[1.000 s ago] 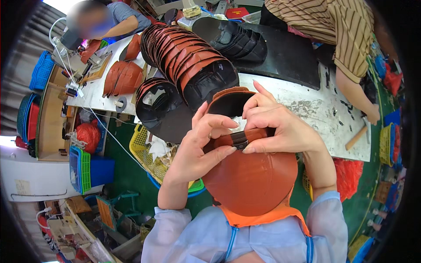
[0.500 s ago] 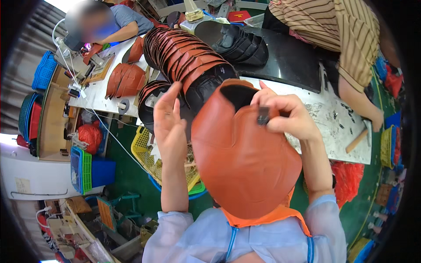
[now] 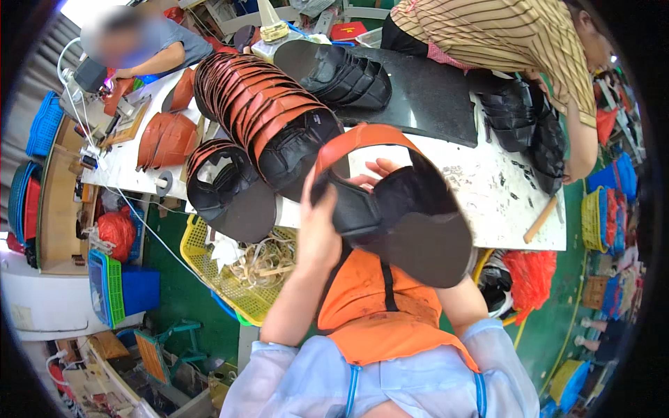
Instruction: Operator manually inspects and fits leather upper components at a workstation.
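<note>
A reddish-brown leather shoe upper (image 3: pixel 425 244) with a black lining is raised in front of me, its dark inner side turned up and its brown band arching over the far edge. My left hand (image 3: pixel 322 226) is closed around the upper's left edge. My right hand (image 3: pixel 380 169) is mostly hidden behind the upper; some fingers show through its opening, and its forearm comes up beneath the right side. Just beyond my left hand lie a long row of nested brown uppers (image 3: pixel 258 94) and a shorter stack (image 3: pixel 233 191), both on the white table (image 3: pixel 516 209).
A yellow basket (image 3: pixel 198 261) of scraps stands below the table's near edge at left. Black uppers (image 3: pixel 359 83) lie on a dark board (image 3: pixel 432 104). A wooden-handled tool (image 3: pixel 541 219) lies at right, near a person handling more black uppers (image 3: pixel 512 115). A red plastic bag (image 3: pixel 531 275) hangs below.
The upper has turned from its brown outer face to its black lining. My left hand, open and apart before, now grips its edge. The small dark piece by my right hand is out of sight.
</note>
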### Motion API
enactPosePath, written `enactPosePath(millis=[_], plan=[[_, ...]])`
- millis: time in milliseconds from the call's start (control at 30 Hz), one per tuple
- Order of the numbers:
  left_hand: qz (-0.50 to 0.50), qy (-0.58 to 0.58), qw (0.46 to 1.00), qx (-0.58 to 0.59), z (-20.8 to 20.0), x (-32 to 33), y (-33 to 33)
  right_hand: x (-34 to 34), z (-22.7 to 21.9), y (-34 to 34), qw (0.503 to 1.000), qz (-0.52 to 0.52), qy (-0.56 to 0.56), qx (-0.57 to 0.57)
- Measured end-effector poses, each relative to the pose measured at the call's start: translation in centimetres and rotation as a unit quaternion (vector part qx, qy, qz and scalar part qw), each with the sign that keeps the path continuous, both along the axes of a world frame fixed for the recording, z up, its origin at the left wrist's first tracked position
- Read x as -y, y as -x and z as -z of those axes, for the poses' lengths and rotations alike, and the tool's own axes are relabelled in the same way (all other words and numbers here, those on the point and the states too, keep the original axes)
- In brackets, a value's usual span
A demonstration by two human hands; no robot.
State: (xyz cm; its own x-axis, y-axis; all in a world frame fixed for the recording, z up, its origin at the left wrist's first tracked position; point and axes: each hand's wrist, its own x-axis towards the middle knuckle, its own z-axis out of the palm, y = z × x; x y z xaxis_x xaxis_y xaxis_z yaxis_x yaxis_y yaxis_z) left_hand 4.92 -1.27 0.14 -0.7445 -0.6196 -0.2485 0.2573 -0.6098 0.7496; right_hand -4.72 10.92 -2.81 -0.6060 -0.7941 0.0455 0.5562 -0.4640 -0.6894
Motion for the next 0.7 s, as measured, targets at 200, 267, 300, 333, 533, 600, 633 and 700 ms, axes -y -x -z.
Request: enactPosePath(millis=[200, 267, 300, 333, 533, 600, 633, 700], plan=[[0.038, 0.195, 0.979, 0.048, 0.0, 3.6, -1.0, -7.5, 2.1, 4.7, 0.992, -0.003, -0.092, 0.081], [0.042, 0.195, 0.979, 0.045, -0.5, 3.3, -1.2, -7.7, 1.2, 4.5, 0.986, 0.018, -0.154, -0.06], [0.041, 0.197, 0.979, 0.039, -0.6, 3.3, -1.3, -7.4, 0.9, 4.3, 0.955, 0.035, -0.211, -0.204], [0.04, 0.209, 0.977, 0.03, -0.1, 3.5, -1.4, -7.1, 0.7, 4.1, 0.946, 0.046, -0.253, -0.198], [0.028, 0.234, 0.971, 0.041, -0.6, 2.5, -1.6, -5.6, -0.5, 3.1, 0.906, 0.119, -0.327, -0.24], [0.017, 0.263, 0.964, 0.044, -0.4, 2.3, -1.5, -5.1, -1.1, 2.9, 0.894, 0.128, -0.344, -0.255], [0.007, 0.291, 0.956, 0.046, -0.3, 2.3, -1.5, -4.6, -1.3, 2.7, 0.881, 0.139, -0.363, -0.271], [0.026, 0.327, 0.943, 0.06, 0.6, 2.5, -1.9, -4.1, 0.3, 2.8, 0.885, 0.117, -0.37, -0.258]])
